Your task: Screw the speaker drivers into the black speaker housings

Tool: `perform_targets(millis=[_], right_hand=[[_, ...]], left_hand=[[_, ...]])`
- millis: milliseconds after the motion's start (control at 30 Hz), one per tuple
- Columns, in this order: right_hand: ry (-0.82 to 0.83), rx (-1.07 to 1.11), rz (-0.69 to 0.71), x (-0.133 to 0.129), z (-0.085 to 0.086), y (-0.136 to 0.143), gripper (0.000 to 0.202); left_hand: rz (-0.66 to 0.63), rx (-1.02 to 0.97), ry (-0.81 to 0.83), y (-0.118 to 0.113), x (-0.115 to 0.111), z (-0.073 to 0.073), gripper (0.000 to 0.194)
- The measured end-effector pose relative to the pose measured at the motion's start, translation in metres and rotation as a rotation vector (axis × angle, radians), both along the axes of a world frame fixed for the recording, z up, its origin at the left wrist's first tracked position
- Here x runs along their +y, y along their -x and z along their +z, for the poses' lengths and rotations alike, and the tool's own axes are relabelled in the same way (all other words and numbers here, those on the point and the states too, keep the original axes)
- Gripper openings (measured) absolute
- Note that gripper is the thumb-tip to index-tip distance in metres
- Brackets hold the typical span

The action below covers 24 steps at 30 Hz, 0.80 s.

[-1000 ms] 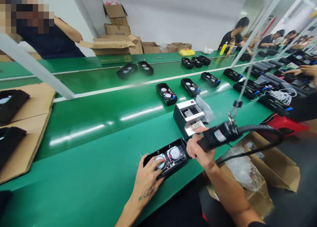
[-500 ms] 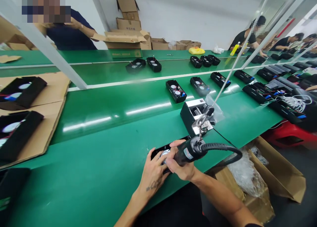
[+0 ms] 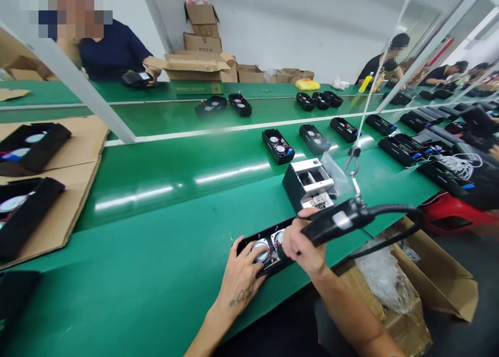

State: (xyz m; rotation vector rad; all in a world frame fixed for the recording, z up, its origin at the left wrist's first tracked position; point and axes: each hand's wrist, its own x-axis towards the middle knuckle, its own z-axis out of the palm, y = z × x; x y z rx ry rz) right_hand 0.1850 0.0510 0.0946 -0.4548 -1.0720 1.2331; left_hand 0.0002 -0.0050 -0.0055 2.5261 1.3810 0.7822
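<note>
Toward six o'clock on the green table (image 3: 167, 274), the left hand (image 3: 241, 274) clamps one black box (image 3: 277, 267) with two speakers (image 3: 278, 236), while near five o'clock the right hand (image 3: 306, 245) grips one black tool (image 3: 339, 222).

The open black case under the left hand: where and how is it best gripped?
Probably grip the case across its long walls at the left end, from the left: it lies open upward, while the right hand and black tool crowd the other end.

Left hand (image 3: 240, 276) across one end of an open speaker case (image 3: 277, 266), right hand (image 3: 306, 247) around a black tool (image 3: 331, 223)
</note>
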Motion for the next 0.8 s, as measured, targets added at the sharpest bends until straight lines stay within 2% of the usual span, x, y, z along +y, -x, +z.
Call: perform_targets(millis=[133, 200, 300, 367, 467, 533, 667, 800], right_hand=[[0.140, 0.148, -0.249, 0.024, 0.024, -0.027, 0.029], [0.163, 0.115, -0.269, 0.027, 0.024, -0.039, 0.031], [0.075, -0.016, -0.291, 0.026, 0.018, -0.055, 0.029], [0.011, -0.083, -0.435, 0.032, 0.016, -0.068, 0.027], [-0.035, -0.164, -0.748, 0.057, 0.021, -0.093, 0.036], [-0.038, -0.255, -0.840, 0.078, 0.023, -0.106, 0.040], [-0.003, -0.386, -0.791, 0.106, 0.013, -0.114, 0.036], [0.036, -0.476, -0.708, 0.112, -0.001, -0.112, 0.034]], left_hand=[[0.015, -0.029, -0.049, 0.001, 0.001, -0.002, 0.012], [0.006, -0.036, -0.075, 0.001, 0.002, -0.004, 0.012], [0.000, -0.048, -0.107, 0.003, 0.004, -0.007, 0.011], [0.004, -0.052, -0.128, 0.003, 0.004, -0.008, 0.010], [-0.007, -0.023, -0.145, 0.005, 0.005, -0.006, 0.007], [-0.027, 0.009, -0.165, 0.006, 0.006, -0.005, 0.008], [-0.048, 0.032, -0.210, 0.008, 0.009, -0.004, 0.010], [-0.038, 0.025, -0.224, 0.009, 0.010, -0.005, 0.011]])
